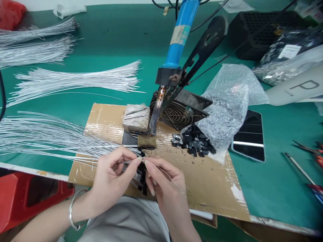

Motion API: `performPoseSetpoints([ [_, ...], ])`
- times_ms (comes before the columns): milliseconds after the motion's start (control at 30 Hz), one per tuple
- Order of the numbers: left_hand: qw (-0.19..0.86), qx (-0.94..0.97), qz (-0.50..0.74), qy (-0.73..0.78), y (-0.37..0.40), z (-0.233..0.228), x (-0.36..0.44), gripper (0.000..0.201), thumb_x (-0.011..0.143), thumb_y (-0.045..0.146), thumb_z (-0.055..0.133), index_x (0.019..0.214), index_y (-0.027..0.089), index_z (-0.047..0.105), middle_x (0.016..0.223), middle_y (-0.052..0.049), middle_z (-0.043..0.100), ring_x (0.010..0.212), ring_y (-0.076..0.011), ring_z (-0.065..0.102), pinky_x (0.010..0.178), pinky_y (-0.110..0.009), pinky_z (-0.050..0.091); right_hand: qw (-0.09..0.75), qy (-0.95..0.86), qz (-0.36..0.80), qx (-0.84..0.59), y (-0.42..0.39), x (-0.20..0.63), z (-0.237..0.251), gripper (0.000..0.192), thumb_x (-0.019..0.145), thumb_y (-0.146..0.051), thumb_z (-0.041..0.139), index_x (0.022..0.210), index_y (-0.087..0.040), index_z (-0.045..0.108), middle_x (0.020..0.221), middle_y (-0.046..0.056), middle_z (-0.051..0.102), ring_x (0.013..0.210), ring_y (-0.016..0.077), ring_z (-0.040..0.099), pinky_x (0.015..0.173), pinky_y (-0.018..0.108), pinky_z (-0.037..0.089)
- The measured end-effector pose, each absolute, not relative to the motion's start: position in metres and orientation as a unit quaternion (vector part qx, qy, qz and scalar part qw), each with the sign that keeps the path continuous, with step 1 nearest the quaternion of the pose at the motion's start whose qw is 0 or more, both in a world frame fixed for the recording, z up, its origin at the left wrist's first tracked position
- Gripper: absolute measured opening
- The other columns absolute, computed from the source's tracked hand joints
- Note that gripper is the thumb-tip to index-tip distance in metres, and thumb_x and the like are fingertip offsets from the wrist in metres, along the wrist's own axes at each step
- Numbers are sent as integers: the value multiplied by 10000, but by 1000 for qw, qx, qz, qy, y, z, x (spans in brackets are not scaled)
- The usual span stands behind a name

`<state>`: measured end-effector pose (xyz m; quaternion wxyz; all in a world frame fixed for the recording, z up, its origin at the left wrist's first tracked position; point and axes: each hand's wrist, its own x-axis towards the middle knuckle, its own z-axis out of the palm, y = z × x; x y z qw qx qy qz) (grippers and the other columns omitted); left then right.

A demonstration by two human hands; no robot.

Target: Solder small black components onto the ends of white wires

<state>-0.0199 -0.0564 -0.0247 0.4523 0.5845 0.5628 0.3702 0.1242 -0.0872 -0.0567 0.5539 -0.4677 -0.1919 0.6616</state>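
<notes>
My left hand point(111, 181) is closed in a pinch on a thin white wire near the front of a cardboard sheet point(207, 181). Its fingertips meet those of my right hand point(166, 181), which pinches a thin strand point(174, 183) that trails back over that hand. What lies exactly between the fingertips is too small to make out. Just beyond the hands is a soldering iron point(176, 47) with a blue handle, its tip pointing down over a brownish pad point(147, 142). A fanned bundle of white wires point(45, 134) reaches in from the left; dark pieces partly show beneath my hands.
A small black fan point(176, 116) stands behind the iron. Small black square pieces point(196, 141) spill beside a bubble-wrap bag point(227, 107). A phone point(248, 134) and pliers point(310, 148) lie at right. More wire bundles point(78, 79) lie back left; a red stool point(15, 201) stands below.
</notes>
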Motion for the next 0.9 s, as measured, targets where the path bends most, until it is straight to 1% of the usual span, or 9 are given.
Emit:
performPoseSetpoints([
  [133,436,607,370,552,-57,-25,-22,189,932,243,668,752,187,677,594,35,539,486,-90,383,443,-227,296,552,-193,659,-473,-87,124,-56,185,826,-394,863,833,-210,857,568,-37,567,413,26,411,418,178,272],
  [300,442,618,372,533,-57,-27,-24,181,955,239,659,782,191,681,631,22,584,507,-97,436,455,-225,326,552,-200,653,-479,-87,123,-53,179,830,-387,853,826,-208,857,602,-39,553,418,23,414,420,185,264],
  [400,444,619,375,528,-59,-28,-24,180,966,235,654,794,193,684,639,23,584,515,-98,440,462,-227,333,550,-195,656,-479,-87,124,-53,180,820,-386,857,810,-207,851,578,-43,539,416,27,414,427,187,269],
  [500,438,625,376,526,-60,-29,-25,160,968,218,656,813,198,687,644,34,570,514,-93,405,469,-230,326,546,-187,666,-473,-86,124,-53,202,796,-406,868,787,-205,844,529,-49,522,400,32,396,421,188,264],
  [667,421,647,365,521,-61,-28,-26,145,967,188,653,827,208,687,659,41,579,527,-92,383,482,-228,329,525,-180,685,-472,-82,132,-50,239,729,-416,905,687,-200,812,466,-65,466,376,29,350,403,184,215],
  [833,416,657,354,521,-61,-26,-27,126,956,183,671,839,217,703,666,37,606,539,-96,413,493,-229,339,488,-203,707,-470,-81,143,-51,231,762,-415,894,705,-204,819,551,-30,573,404,28,387,416,190,225],
  [900,420,654,356,519,-61,-27,-26,129,953,177,669,835,216,700,671,36,616,540,-97,409,490,-229,335,484,-207,711,-467,-81,144,-52,222,767,-413,892,719,-206,825,555,-34,565,403,28,389,414,192,227],
])
